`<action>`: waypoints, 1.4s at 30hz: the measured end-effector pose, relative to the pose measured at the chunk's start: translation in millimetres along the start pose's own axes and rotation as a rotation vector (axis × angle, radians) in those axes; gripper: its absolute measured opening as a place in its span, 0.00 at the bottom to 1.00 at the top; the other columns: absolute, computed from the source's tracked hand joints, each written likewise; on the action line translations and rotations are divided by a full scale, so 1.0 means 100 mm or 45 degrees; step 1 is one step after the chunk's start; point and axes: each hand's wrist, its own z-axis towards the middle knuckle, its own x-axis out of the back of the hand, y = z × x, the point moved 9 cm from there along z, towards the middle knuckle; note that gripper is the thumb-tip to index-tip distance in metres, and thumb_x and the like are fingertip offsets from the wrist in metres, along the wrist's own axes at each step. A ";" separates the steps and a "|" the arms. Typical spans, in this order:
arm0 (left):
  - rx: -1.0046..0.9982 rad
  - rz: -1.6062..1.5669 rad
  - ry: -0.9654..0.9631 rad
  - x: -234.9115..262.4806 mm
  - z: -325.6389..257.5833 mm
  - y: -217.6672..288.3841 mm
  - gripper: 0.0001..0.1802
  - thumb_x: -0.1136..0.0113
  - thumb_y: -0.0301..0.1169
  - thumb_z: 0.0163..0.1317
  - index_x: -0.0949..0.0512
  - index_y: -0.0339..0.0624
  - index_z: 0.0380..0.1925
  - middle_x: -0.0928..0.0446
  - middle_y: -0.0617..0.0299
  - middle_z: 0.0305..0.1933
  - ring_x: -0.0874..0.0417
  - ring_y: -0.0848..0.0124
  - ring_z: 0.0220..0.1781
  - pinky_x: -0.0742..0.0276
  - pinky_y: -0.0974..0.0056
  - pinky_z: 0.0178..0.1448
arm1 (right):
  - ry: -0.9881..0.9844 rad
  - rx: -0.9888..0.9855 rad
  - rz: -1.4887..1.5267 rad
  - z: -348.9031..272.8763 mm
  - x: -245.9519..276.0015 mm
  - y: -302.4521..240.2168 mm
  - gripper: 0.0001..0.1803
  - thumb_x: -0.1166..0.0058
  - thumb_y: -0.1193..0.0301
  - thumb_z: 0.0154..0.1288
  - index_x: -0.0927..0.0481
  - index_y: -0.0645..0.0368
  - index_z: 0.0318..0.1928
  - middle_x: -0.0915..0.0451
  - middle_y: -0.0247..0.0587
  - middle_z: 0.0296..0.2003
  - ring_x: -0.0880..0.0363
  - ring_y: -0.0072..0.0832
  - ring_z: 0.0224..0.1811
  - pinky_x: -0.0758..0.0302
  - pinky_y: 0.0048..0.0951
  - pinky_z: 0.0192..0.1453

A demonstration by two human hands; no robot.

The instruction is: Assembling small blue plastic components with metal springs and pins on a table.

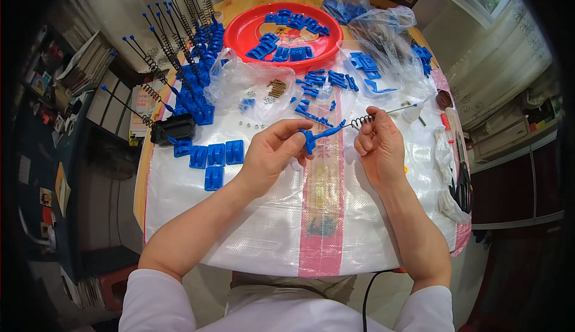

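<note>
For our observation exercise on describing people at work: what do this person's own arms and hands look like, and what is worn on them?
Both hands, the left hand and the right hand, are bare: no gloves, and no rings or watch that I can make out. The forearms are uncovered too. White sleeves are pushed up to about the elbows on both arms, apparently part of a white top. The fingers carry no markings or tape.

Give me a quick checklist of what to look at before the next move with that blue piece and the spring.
1. Left hand grips the blue piece: ok.
2. Right hand pinches the spring on its rod: ok.
3. Spring meets the blue piece's tip: cannot tell, too small.
4. Work held above the white sheet, apart from loose parts: ok.
5. More blue pieces at hand in the red tray: ok.
6. Finished rods stand at the left, out of the hands' way: ok.
</note>
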 end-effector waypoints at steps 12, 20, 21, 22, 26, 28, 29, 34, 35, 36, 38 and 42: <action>0.274 0.141 -0.164 -0.19 -0.08 -0.20 0.25 0.40 0.22 0.67 0.30 0.30 0.64 0.20 0.54 0.54 0.17 0.69 0.52 0.19 0.63 0.56 | -0.090 -0.016 -0.102 -0.04 -0.14 0.00 0.19 0.52 0.67 0.80 0.28 0.66 0.62 0.24 0.30 0.31 0.31 0.16 0.25 0.32 0.22 0.31; 0.254 0.354 -0.316 -0.26 -0.12 -0.22 0.26 0.40 0.21 0.67 0.31 0.29 0.65 0.22 0.54 0.59 0.19 0.69 0.57 0.22 0.61 0.63 | -0.171 -0.078 -0.478 -0.14 -0.24 0.13 0.20 0.47 0.67 0.76 0.24 0.64 0.62 0.21 0.30 0.32 0.28 0.13 0.26 0.34 0.18 0.28; 0.244 0.341 -0.320 -0.26 -0.13 -0.21 0.27 0.40 0.21 0.67 0.31 0.29 0.65 0.22 0.53 0.59 0.19 0.68 0.58 0.22 0.60 0.63 | -0.186 -0.110 -0.529 -0.15 -0.25 0.15 0.19 0.47 0.67 0.76 0.23 0.64 0.61 0.21 0.29 0.31 0.28 0.13 0.26 0.34 0.18 0.28; 0.233 0.329 -0.324 -0.27 -0.13 -0.21 0.27 0.40 0.22 0.67 0.32 0.29 0.65 0.23 0.53 0.59 0.19 0.68 0.58 0.22 0.60 0.64 | -0.202 -0.143 -0.580 -0.16 -0.25 0.18 0.18 0.47 0.66 0.76 0.22 0.64 0.60 0.22 0.28 0.29 0.28 0.12 0.26 0.34 0.17 0.28; 0.276 0.173 -0.298 -0.29 -0.14 -0.19 0.27 0.40 0.22 0.67 0.32 0.29 0.65 0.23 0.52 0.60 0.20 0.67 0.59 0.23 0.58 0.65 | -0.291 -0.176 -0.636 -0.21 -0.28 0.24 0.16 0.46 0.66 0.76 0.20 0.63 0.57 0.22 0.27 0.27 0.29 0.12 0.25 0.34 0.17 0.28; 0.283 0.126 -0.296 -0.28 -0.13 -0.20 0.27 0.41 0.22 0.67 0.33 0.29 0.65 0.24 0.52 0.61 0.20 0.66 0.60 0.24 0.58 0.66 | -0.287 -0.191 -0.636 -0.23 -0.30 0.25 0.16 0.45 0.66 0.75 0.19 0.64 0.55 0.22 0.27 0.27 0.29 0.11 0.25 0.34 0.17 0.29; 0.283 0.097 -0.314 -0.30 -0.13 -0.19 0.26 0.41 0.22 0.67 0.33 0.29 0.65 0.24 0.52 0.61 0.20 0.66 0.60 0.24 0.58 0.67 | -0.294 -0.189 -0.637 -0.22 -0.30 0.25 0.15 0.45 0.67 0.75 0.19 0.64 0.54 0.22 0.27 0.27 0.29 0.11 0.25 0.33 0.17 0.29; 0.284 0.035 -0.359 -0.36 -0.14 -0.19 0.27 0.42 0.22 0.68 0.34 0.28 0.65 0.24 0.53 0.61 0.21 0.66 0.61 0.26 0.58 0.68 | -0.289 -0.177 -0.619 -0.22 -0.30 0.25 0.14 0.44 0.68 0.74 0.17 0.65 0.52 0.21 0.27 0.28 0.29 0.11 0.25 0.33 0.16 0.29; 0.282 0.039 -0.359 -0.36 -0.14 -0.19 0.27 0.42 0.22 0.68 0.34 0.28 0.65 0.24 0.53 0.61 0.21 0.66 0.62 0.26 0.58 0.68 | -0.291 -0.179 -0.614 -0.22 -0.30 0.26 0.14 0.44 0.69 0.74 0.17 0.65 0.52 0.21 0.27 0.29 0.29 0.11 0.25 0.34 0.16 0.28; 0.280 0.043 -0.357 -0.37 -0.15 -0.18 0.27 0.42 0.22 0.68 0.33 0.28 0.65 0.24 0.53 0.61 0.21 0.66 0.62 0.26 0.58 0.69 | -0.294 -0.181 -0.609 -0.22 -0.29 0.27 0.13 0.44 0.69 0.74 0.17 0.65 0.52 0.21 0.27 0.29 0.30 0.11 0.25 0.34 0.16 0.28; 0.269 0.053 -0.362 -0.37 -0.15 -0.18 0.27 0.42 0.22 0.68 0.33 0.28 0.65 0.24 0.53 0.61 0.21 0.66 0.62 0.26 0.58 0.69 | -0.304 -0.186 -0.602 -0.23 -0.29 0.27 0.13 0.44 0.69 0.74 0.17 0.65 0.52 0.21 0.27 0.29 0.30 0.10 0.24 0.35 0.16 0.28; 0.258 0.068 -0.376 -0.36 -0.15 -0.20 0.26 0.42 0.23 0.68 0.33 0.28 0.65 0.24 0.53 0.61 0.21 0.66 0.61 0.26 0.58 0.68 | -0.296 -0.180 -0.621 -0.22 -0.31 0.26 0.13 0.45 0.69 0.75 0.17 0.64 0.52 0.23 0.25 0.26 0.32 0.09 0.23 0.36 0.15 0.27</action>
